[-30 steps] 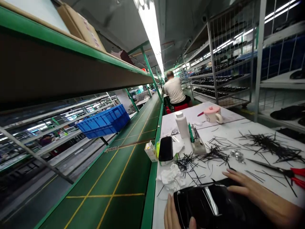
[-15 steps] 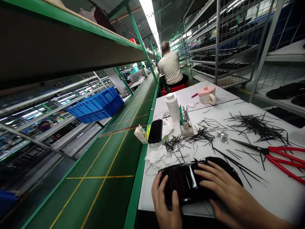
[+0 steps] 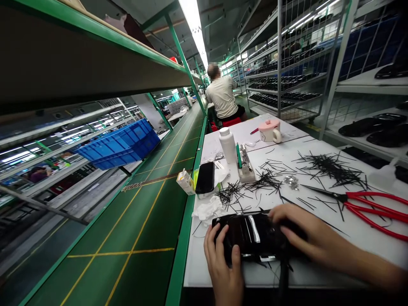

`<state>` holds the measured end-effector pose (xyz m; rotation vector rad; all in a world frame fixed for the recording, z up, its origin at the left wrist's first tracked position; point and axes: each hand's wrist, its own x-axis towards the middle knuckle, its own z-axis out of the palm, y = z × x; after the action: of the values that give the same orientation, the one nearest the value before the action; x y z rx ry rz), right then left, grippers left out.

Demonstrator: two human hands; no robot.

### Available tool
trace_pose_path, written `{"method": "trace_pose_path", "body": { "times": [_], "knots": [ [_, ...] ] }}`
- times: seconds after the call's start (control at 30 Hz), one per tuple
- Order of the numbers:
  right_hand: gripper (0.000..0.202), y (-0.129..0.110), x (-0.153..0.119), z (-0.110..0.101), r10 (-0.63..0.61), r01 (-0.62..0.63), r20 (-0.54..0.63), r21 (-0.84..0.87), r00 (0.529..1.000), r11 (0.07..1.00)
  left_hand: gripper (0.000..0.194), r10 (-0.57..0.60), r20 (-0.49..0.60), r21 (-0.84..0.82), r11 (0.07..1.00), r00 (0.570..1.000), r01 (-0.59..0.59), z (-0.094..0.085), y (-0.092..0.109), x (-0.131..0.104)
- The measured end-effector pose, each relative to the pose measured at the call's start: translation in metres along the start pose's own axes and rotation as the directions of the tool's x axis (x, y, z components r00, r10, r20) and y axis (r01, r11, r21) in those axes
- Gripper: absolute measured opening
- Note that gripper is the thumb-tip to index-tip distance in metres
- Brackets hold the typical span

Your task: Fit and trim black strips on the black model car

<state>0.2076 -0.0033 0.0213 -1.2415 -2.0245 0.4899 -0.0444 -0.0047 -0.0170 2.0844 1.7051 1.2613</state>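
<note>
A glossy black toy car body (image 3: pixel 245 231) lies on the white table near its front edge. My left hand (image 3: pixel 223 259) is wrapped round its left end, fingers over the top and thumb on the near side. At the right end my right hand (image 3: pixel 296 229) grips it with curled fingers at the far side and the thumb on top; part of that end is hidden and blurred. Beneath its near side, a dark strip (image 3: pixel 283 276) hangs by the table edge. Beyond the body lie loose black strips (image 3: pixel 267 182) and red-handled long-nose pliers (image 3: pixel 347 197).
To the left runs a green conveyor belt (image 3: pixel 127 229). On the table stand a white bottle (image 3: pixel 227 146), a lidded mug (image 3: pixel 269 131), a phone (image 3: pixel 205 177), crumpled tissue (image 3: pixel 208 210) and a small carton (image 3: pixel 185 182). A person (image 3: pixel 223 97) sits ahead; racks (image 3: pixel 279 63) stand right.
My right hand has gone from lying spread over the car body to curling round its right end, with the thumb now on top. My left hand keeps its hold. The view has shifted slightly.
</note>
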Motion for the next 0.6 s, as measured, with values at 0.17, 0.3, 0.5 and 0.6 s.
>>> {"method": "trace_pose_path", "body": {
  "times": [0.17, 0.3, 0.5, 0.6],
  "knots": [
    [0.032, 0.001, 0.072, -0.023, 0.263, -0.145, 0.348, -0.331, 0.900, 0.933, 0.042, 0.092, 0.090, -0.041, 0.995, 0.992, -0.089, -0.005, -0.008, 0.001],
    [0.024, 0.003, 0.100, -0.025, 0.268, -0.092, 0.479, -0.360, 0.836, 0.929, 0.053, 0.150, 0.180, -0.082, 0.987, 0.972, -0.137, -0.010, -0.015, 0.000],
    [0.018, 0.006, 0.092, -0.027, 0.309, -0.110, 0.458, -0.410, 0.834, 0.905, 0.057, 0.145, 0.260, -0.101, 0.987, 0.955, -0.122, -0.006, -0.016, -0.003],
    [0.019, 0.017, 0.087, -0.029, 0.358, -0.171, 0.389, -0.438, 0.849, 0.883, 0.058, 0.161, 0.272, -0.074, 0.986, 0.949, -0.146, -0.003, -0.014, -0.003]
  ]
}}
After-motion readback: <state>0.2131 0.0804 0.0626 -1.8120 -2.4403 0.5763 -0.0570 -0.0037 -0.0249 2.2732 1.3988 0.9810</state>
